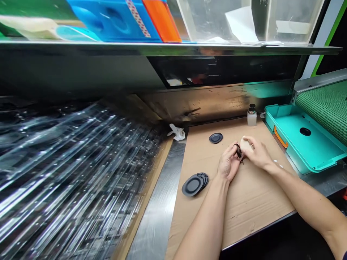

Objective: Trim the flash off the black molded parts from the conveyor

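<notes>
My left hand (229, 163) is closed on a small black disc part (238, 150), held on edge above the cardboard sheet (244, 202). My right hand (256, 151) is closed round a pale wad of cloth (245, 143) that presses against that part. Both hands meet near the middle of the cardboard. A short stack of black round parts (195, 184) lies left of my left wrist. One more black round part (215, 138) lies flat farther back.
A teal tray (322, 153) with an orange handle holds one black piece at the right, beside a green conveyor belt (328, 106). A small pump bottle (252, 115) stands at the back. A crumpled white rag (176, 132) lies left. Stacked clear plastic trays (70, 173) fill the left side.
</notes>
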A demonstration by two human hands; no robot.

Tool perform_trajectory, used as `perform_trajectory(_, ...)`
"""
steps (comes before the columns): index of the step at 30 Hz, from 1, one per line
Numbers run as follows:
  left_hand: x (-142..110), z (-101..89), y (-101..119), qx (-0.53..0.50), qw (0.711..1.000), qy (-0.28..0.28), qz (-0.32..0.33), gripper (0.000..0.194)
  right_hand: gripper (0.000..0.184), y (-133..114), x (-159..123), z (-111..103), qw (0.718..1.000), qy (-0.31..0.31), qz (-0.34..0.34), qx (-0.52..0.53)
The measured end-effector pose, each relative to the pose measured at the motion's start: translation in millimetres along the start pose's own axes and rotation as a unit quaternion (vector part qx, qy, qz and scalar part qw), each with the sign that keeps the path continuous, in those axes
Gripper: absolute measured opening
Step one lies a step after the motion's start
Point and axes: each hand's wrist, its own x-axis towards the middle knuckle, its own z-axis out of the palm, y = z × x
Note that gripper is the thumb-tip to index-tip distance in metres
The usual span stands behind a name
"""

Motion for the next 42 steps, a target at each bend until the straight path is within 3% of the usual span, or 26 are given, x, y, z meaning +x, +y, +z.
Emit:
perform_trajectory(2,-1,-1.7,0,0.043,0.999,0.027,0.014,0.026,0.051,9,4,-14,0.999,-0.002,0.028,-0.015)
perform_trajectory(5,-1,-3.8,0,0.092,0.993,0.067,0.006,0.028,0.040,18,6,-30,0.985,-0.036,0.079,-0.147)
perform_trajectory(9,-1,-4.2,-1,0.084,0.994,0.068,0.003,0.023,0.040,18,5,-32,0.952,-0.077,0.107,-0.275)
perform_trajectory(12,-1,-3.3,-3,0.097,0.993,0.067,-0.002,0.024,0.041,13,7,-26,0.964,-0.072,0.091,-0.239)
perform_trajectory(17,0,2.3,-6,0.054,0.997,0.052,-0.002,0.037,0.035,-16,-7,-3,0.995,0.017,-0.027,-0.095)
perform_trajectory(19,-3,5.1,-5,0.019,0.998,0.037,-0.035,0.053,0.029,-31,-19,11,0.993,-0.012,-0.075,-0.087)
perform_trajectory(21,-7,6.8,-3,-0.004,0.998,0.031,-0.045,0.054,0.026,-44,-27,23,0.988,-0.045,-0.101,-0.105)
perform_trajectory(25,-9,8.5,0,-0.038,0.998,0.053,0.004,0.042,0.028,-52,-24,30,0.989,-0.041,-0.036,-0.139)
perform_trajectory(27,-7,9.3,-1,-0.050,0.997,0.055,0.014,0.041,0.031,-52,-18,29,0.988,-0.043,-0.037,-0.142)
perform_trajectory(29,-6,9.8,-4,-0.058,0.997,0.046,0.005,0.042,0.032,-52,-15,28,0.987,-0.048,-0.061,-0.142)
perform_trajectory(33,-6,9.0,-7,-0.064,0.997,0.042,-0.013,0.043,0.032,-51,-17,30,0.986,-0.043,-0.026,-0.156)
perform_trajectory(36,-7,7.4,-7,-0.063,0.997,0.035,-0.026,0.043,0.033,-46,-17,31,0.985,-0.049,-0.070,-0.150)
perform_trajectory(40,-6,6.4,-6,-0.075,0.996,0.035,-0.025,0.043,0.030,-33,-8,29,0.992,-0.034,-0.019,-0.123)
perform_trajectory(42,-4,6.0,-5,-0.082,0.995,0.046,-0.026,0.044,0.045,-30,-6,25,0.996,-0.024,-0.011,-0.082)
